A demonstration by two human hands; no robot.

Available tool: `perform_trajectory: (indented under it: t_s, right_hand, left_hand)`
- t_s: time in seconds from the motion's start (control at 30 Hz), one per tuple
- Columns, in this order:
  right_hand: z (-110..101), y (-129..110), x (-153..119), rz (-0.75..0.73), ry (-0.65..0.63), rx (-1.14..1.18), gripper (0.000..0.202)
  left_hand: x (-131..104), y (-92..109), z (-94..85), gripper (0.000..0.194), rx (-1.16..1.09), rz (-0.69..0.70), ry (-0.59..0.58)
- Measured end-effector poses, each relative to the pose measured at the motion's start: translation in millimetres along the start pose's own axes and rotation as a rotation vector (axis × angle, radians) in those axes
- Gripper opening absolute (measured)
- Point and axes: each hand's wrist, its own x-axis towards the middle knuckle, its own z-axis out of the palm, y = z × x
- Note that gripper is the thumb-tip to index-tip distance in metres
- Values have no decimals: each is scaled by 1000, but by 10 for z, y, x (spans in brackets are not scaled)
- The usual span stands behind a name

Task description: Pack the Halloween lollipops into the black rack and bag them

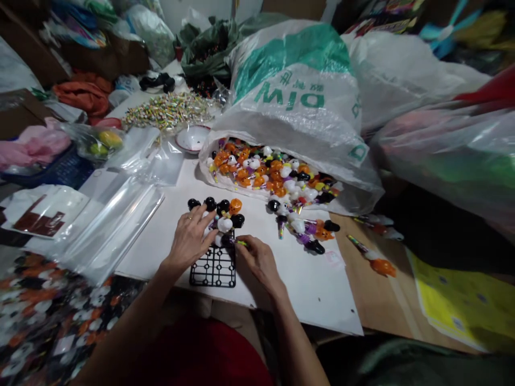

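Note:
A black plastic grid rack point(212, 267) lies on the white board, its upper part covered by black, white and orange figure-topped pieces point(225, 224). My left hand point(192, 236) rests on these pieces from the left, fingers apart, the fingertips among the black tops. At the rack's right edge, my right hand point(257, 258) pinches a small piece with a yellow-green end point(241, 243); its other end meets the black piece beside the rack. Loose pieces point(300, 225) lie in a pile to the right of my right hand.
A large white and green sack point(298, 80) lies open behind the rack, spilling many pieces. Clear plastic bags point(120, 225) lie at left, near a white bowl point(193, 138) and a heap of small coloured sticks point(169, 111). Yellow sheets point(462, 300) lie at right.

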Motion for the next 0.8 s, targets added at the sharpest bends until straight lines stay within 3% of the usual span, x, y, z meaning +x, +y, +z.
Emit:
perform_trajectory:
  t_s: [0.13, 0.23, 0.3, 0.4, 0.47, 0.57, 0.7, 0.8]
  right_hand:
    - [307, -125, 152, -77, 129, -10, 23]
    - [473, -146, 122, -93, 154, 117, 24]
    - [582, -155, 68, -102, 165, 191, 26]
    - [637, -143, -3, -128, 140, 277, 30]
    - [503, -89, -8, -149, 42, 288, 31]
    - [-4, 68, 169, -136, -35, 132, 26]
    - [-744, 296, 936, -5, 201, -350, 29]
    - [-890, 379, 1629, 72, 148, -677, 33]
  left_hand:
    - [-51, -3, -105, 48, 21, 43, 18]
    - [-120, 64, -132, 50, 57, 184, 68]
    - [-159, 120, -94, 41, 58, 264, 74]
    - [-172, 156, 19, 23, 73, 262, 116]
    - [-148, 140, 89, 18, 94, 270, 171]
    - [-106, 90, 134, 17, 118, 299, 226]
    - [-97, 43, 126, 18, 124, 301, 264]
    - [-100, 38, 125, 17, 110, 270, 265]
